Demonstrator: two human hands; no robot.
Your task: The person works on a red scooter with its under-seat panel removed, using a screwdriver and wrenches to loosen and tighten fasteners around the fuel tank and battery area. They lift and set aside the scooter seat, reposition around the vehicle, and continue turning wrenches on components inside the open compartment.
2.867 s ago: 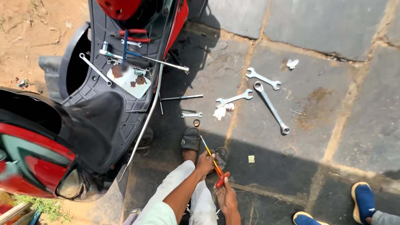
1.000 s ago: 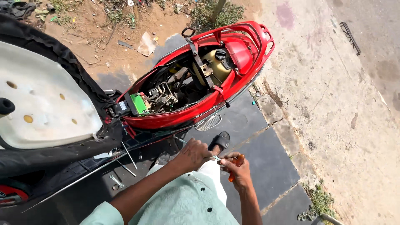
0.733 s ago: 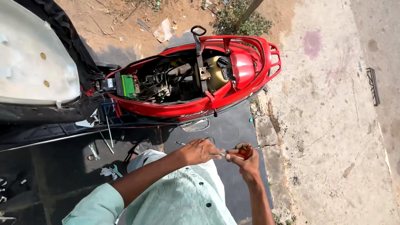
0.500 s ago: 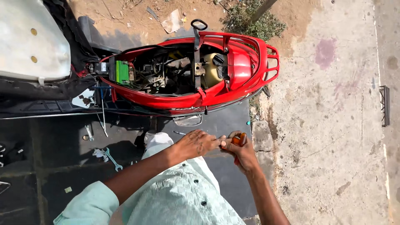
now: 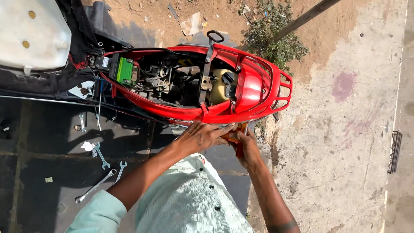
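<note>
Two hands meet just below the red scooter's flank, and from my seat I see them close together around one tool. Nearest to me is my pale green shirt [image 5: 189,198], buttoned down the front, filling the bottom of the view and hiding the ground beneath it. My left hand [image 5: 202,136] reaches out over it, fingers curled, with their tips on the orange-handled screwdriver [image 5: 238,139]. My right hand [image 5: 249,149] is wrapped round the handle from the other side, clamped on it, so only slivers of orange show between the fingers. The tool's tip is hidden; I cannot tell what it touches, only that it sits right against the lower edge of the scooter's rear panel.

Off to the left, on the dark paving slabs [image 5: 39,172], lie several spanners [image 5: 101,156], well apart from my hands, along with a small white scrap [image 5: 88,146].

Beyond the hands stands the red scooter [image 5: 254,92], its seat lifted so the bay lies open: a green battery [image 5: 124,70] at the left end, a tangle of wires and engine parts in the middle, a brass-coloured fuel tank [image 5: 219,84] towards the tail. The raised seat's pale underside [image 5: 30,32] fills the top left corner.

Farther off there is bare sandy ground [image 5: 142,17] with litter, a low weed clump [image 5: 278,41], and stained concrete [image 5: 345,129] on the right, with a metal grate [image 5: 394,152] at its edge.
</note>
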